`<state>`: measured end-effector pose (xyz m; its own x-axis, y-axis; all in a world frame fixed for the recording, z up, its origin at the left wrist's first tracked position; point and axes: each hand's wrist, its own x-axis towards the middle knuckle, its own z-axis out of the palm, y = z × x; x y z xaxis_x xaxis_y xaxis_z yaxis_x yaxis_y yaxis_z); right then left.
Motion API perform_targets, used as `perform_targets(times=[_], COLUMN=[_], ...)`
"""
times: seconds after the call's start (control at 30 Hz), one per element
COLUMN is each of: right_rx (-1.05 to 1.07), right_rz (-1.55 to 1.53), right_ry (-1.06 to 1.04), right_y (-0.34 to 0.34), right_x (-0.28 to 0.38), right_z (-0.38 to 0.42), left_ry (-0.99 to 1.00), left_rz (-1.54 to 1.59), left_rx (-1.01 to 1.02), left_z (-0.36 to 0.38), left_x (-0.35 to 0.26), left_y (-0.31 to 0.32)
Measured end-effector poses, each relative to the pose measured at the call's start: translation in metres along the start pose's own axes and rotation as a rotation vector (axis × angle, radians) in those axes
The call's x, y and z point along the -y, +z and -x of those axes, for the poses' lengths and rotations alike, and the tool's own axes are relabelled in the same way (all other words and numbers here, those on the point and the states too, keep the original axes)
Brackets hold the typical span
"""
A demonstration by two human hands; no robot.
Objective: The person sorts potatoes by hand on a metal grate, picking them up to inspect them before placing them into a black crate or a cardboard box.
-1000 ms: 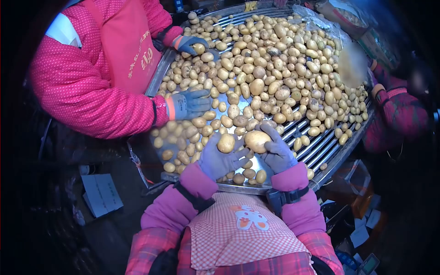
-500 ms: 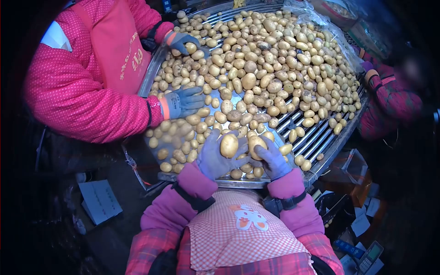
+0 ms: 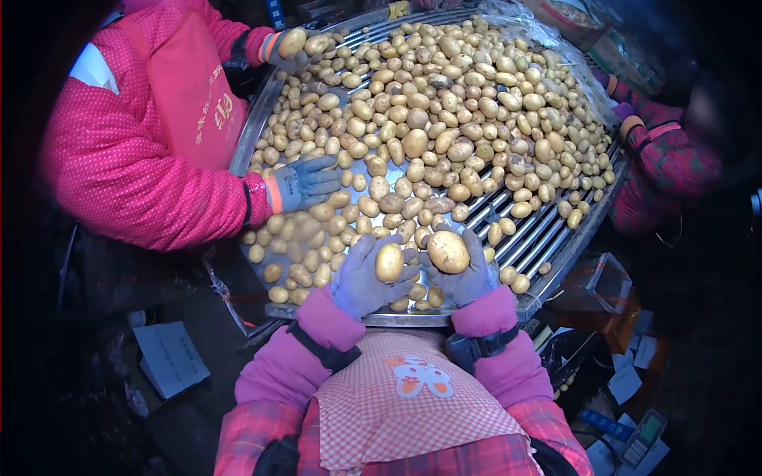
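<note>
My left hand (image 3: pixel 367 278), in a grey glove, holds an oval potato (image 3: pixel 390 262) near the front edge of the metal table (image 3: pixel 413 320). Close beside it, my right hand (image 3: pixel 460 274) is turned up, with its gloved fingers round a larger, round potato (image 3: pixel 448 252). Loose potatoes lie between and beyond both hands, heaped high toward the back. Metal bars (image 3: pixel 520 246) of the table show to the right of the heap.
At the left a co-worker in pink has one gloved hand (image 3: pixel 304 184) on the potatoes and another holding a potato (image 3: pixel 292 42). A second person's arm (image 3: pixel 647 135) reaches the table's right side. Plastic bags (image 3: pixel 548 32) lie at the back; a box (image 3: pixel 607 305) stands right.
My right hand has turned palm up, showing its potato more fully. The potato in my left hand has turned. The co-worker's far hand has moved back and left with a potato.
</note>
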<state>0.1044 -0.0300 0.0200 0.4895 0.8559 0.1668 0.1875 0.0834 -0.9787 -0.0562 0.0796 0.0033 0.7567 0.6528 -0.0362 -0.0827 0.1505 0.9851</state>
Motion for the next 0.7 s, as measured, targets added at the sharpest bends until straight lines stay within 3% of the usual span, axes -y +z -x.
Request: perform_targets(times=[0.07,0.1,0.17,0.2,0.23,0.3,0.33,0.37,0.43,0.53,0.7], right_rx=[-0.083,-0.077,-0.101,-0.070,-0.064,-0.036,0.034,0.036,0.023,0.080,0.066], right_rz=[0.169,0.163,0.285,0.095,0.089,0.161,0.158,0.157,0.087,0.043,0.058], right_ry=[-0.253,-0.252,-0.243,-0.267,-0.268,-0.405,-0.129,-0.125,-0.153,-0.036,-0.147], right_y=[0.002,0.004,0.008,0.010,0.010,0.008,0.005,0.006,0.006,0.002,0.006], right_x=[-0.012,-0.009,-0.001,0.000,0.001,0.008,0.019,0.018,0.015,0.016,0.003], right_z=[0.001,0.000,-0.002,-0.001,-0.003,-0.006,-0.003,-0.002,-0.001,-0.003,0.002], left_ry=[-0.194,-0.195,-0.127,-0.163,-0.162,-0.505,-0.504,-0.507,-0.219,-0.188,-0.048], left_rz=[0.237,0.234,0.027,0.309,0.306,1.117,1.078,1.080,0.323,0.303,0.095], left_rx=[-0.091,-0.099,0.158,0.174,0.166,0.135,0.148,0.145,0.225,0.240,0.174], left_z=[0.000,0.001,0.006,0.006,0.005,0.002,0.003,0.005,0.006,0.006,0.011], left_x=[0.013,0.010,0.001,-0.005,-0.012,-0.022,-0.019,-0.013,0.000,0.008,0.008], left_y=[0.001,-0.002,-0.008,-0.007,-0.007,-0.008,-0.009,-0.010,-0.009,-0.010,-0.010])
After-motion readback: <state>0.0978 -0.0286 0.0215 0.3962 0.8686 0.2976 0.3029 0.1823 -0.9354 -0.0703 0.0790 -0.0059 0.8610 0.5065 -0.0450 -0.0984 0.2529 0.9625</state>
